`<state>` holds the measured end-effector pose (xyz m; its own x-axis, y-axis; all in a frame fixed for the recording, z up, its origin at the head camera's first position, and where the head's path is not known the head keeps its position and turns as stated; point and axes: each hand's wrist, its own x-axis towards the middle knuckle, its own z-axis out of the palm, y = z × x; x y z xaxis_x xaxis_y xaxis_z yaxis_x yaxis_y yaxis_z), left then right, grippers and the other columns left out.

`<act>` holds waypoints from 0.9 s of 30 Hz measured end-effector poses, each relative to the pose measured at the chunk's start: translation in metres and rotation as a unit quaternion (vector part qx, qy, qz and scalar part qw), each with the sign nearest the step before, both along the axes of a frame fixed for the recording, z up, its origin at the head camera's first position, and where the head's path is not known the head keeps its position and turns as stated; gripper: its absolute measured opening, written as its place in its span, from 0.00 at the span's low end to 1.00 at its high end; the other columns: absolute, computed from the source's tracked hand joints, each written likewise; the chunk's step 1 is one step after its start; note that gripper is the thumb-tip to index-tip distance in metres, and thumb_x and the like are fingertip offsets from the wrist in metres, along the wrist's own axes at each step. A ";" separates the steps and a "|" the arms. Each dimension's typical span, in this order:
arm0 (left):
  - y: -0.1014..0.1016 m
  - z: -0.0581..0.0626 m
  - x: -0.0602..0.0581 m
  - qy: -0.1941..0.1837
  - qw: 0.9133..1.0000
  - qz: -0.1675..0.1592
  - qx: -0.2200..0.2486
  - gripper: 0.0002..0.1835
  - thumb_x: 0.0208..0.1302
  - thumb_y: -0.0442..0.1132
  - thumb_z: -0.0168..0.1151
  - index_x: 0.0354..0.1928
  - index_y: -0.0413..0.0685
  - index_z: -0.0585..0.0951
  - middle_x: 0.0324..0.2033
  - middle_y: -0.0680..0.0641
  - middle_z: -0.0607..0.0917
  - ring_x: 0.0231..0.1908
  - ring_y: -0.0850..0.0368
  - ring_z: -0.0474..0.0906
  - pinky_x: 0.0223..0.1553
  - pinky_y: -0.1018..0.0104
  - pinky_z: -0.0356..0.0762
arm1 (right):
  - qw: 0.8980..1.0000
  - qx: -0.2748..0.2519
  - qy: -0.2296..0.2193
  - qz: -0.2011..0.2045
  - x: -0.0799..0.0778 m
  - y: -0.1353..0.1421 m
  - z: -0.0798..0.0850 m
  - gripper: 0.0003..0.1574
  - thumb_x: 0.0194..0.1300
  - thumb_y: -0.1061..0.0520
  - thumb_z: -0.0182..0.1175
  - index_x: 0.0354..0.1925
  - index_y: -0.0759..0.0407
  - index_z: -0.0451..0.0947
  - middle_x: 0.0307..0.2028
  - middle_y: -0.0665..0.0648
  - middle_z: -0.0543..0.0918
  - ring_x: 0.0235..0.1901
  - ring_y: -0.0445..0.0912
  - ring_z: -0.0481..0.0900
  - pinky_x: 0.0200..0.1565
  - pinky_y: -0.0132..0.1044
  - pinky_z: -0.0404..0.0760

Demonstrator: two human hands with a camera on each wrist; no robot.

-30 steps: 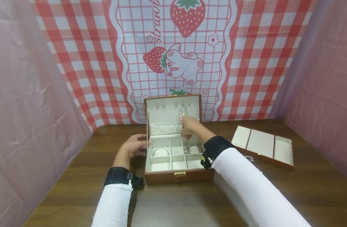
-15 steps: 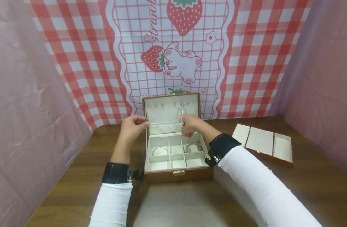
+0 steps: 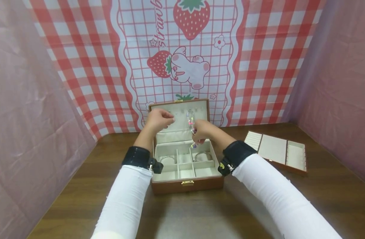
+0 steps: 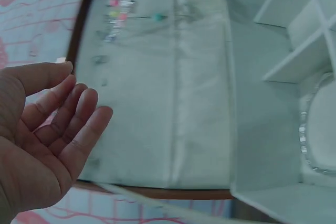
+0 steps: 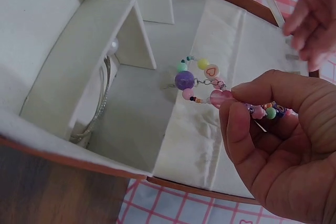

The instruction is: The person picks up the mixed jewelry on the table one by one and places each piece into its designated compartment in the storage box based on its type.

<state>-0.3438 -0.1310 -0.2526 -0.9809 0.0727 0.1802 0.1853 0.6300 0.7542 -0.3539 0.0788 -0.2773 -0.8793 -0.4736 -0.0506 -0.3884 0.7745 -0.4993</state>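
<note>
A brown jewelry box [image 3: 203, 183] stands with its lid raised and its cream lining showing. My right hand [image 3: 202, 130] pinches a beaded bracelet [image 5: 185, 81] with thumb and index finger, in front of the lid. One end with a purple bead and a small chain sticks out past the fingertips. More coloured beads [image 3: 190, 122] show against the lid lining above this hand. My left hand [image 3: 159, 121] is raised before the lid's left half. Its fingers [image 4: 86, 129] are loosely bent, with nothing between them. Small hooks [image 4: 100, 59] line the lid's upper part.
Inside the box, dividers form several compartments; a silver bracelet [image 4: 303, 135] lies in a left one and a bangle with a pearl [image 5: 107, 77] in a right one. A lift-out tray [image 3: 273, 148] lies on the wooden table [image 3: 81, 199] at right.
My left hand has risen from the box's left side and moved right, in front of the lid. My right hand stays by the lid with the beaded bracelet, whose lower end now hangs below it.
</note>
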 end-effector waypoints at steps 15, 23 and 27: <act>0.042 -0.035 -0.029 0.058 0.952 -0.007 -0.300 0.09 0.57 0.33 0.62 0.37 0.48 0.88 0.39 0.49 0.87 0.43 0.51 0.82 0.43 0.59 0.80 | 1.000 0.002 -0.009 0.000 0.001 0.005 0.008 0.12 0.54 0.66 0.58 0.16 0.59 0.72 0.16 0.53 0.78 0.18 0.44 0.80 0.35 0.45 0.85; 0.063 -0.044 -0.036 0.032 0.918 0.019 -0.395 0.05 0.56 0.29 0.60 0.32 0.46 0.82 0.39 0.48 0.85 0.38 0.51 0.82 0.30 0.55 0.82 | 1.000 0.001 -0.004 0.003 -0.002 0.001 0.019 0.10 0.54 0.66 0.57 0.18 0.60 0.74 0.18 0.55 0.81 0.18 0.43 0.80 0.31 0.38 0.84; 0.066 -0.044 -0.034 0.016 0.915 0.015 -0.402 0.07 0.58 0.29 0.59 0.35 0.45 0.83 0.42 0.46 0.85 0.40 0.50 0.82 0.32 0.54 0.82 | 1.000 -0.009 -0.006 -0.003 -0.003 0.001 0.026 0.07 0.53 0.68 0.58 0.20 0.62 0.75 0.20 0.55 0.81 0.18 0.42 0.80 0.29 0.36 0.84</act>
